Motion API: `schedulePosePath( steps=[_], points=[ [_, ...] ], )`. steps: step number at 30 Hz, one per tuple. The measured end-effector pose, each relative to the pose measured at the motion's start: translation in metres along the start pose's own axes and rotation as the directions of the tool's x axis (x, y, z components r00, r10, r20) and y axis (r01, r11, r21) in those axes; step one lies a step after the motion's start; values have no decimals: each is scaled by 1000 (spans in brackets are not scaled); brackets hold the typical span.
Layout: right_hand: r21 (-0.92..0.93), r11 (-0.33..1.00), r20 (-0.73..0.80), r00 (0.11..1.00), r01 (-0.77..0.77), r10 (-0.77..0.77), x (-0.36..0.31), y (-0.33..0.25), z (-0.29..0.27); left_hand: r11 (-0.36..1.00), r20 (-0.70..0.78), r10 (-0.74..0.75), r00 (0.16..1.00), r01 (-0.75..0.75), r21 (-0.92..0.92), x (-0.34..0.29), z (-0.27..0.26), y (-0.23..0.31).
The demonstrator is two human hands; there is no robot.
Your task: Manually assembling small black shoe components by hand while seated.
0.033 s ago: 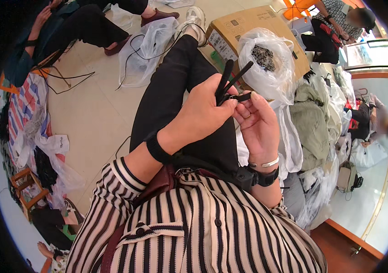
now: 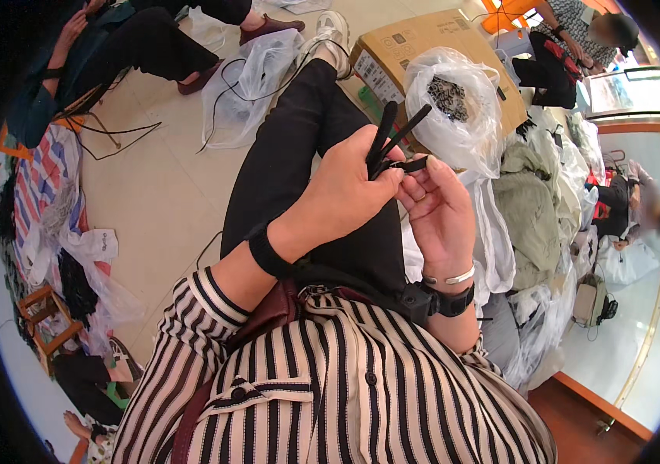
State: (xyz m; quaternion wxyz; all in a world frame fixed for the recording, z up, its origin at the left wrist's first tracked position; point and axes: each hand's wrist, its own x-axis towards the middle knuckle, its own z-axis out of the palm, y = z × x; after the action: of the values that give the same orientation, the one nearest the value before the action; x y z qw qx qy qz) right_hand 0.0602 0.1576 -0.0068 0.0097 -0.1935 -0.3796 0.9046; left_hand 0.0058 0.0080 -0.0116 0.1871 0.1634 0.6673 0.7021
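Above my lap, my left hand (image 2: 345, 189) is closed round a black strap (image 2: 380, 139); narrow black lengths of it stick up past the fingers. The thumb presses on it where the two hands meet. My right hand (image 2: 440, 213) pinches a short black end of the strap (image 2: 417, 164) between thumb and fingertips. Something small with a slight shine sits between the hands, too small to make out. Beyond them, an open clear plastic bag (image 2: 461, 147) holds many small dark and silvery pieces (image 2: 447, 99).
The bag rests against a cardboard box (image 2: 438, 39). Grey-green cloth (image 2: 531, 205) and plastic bags are heaped at my right. A plastic sheet (image 2: 245, 93) and a black cord lie on the tiled floor (image 2: 167, 201). Other people sit at far left and right; a wooden stool (image 2: 51, 329) stands left.
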Motion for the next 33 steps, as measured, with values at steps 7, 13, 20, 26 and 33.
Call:
schedulePosePath(
  steps=[7, 13, 20, 26, 33],
  points=[
    [-23, 999, 5, 1000, 25, -25, -1, 0, 0, 998, -9, 49, 999, -48, 48, 0, 3, -2],
    [-283, 930, -25, 968, 233, -250, -6, 5, 8, 1000, -6, 4, 1000, -3, 5, 0, 2, 2],
    [-95, 992, -17, 996, 83, -85, -4, 1, 1, 998, -23, 34, 999, -32, 60, -1, 5, -1],
    [-54, 997, -18, 998, 62, -63, -5, 5, 3, 993, -41, 89, 995, -86, 83, -2, 8, -7],
    [-247, 934, -37, 961, 257, -274, -11, 15, 13, 995, -5, -38, 999, 37, -94, -4, 4, 4]
  ],
)
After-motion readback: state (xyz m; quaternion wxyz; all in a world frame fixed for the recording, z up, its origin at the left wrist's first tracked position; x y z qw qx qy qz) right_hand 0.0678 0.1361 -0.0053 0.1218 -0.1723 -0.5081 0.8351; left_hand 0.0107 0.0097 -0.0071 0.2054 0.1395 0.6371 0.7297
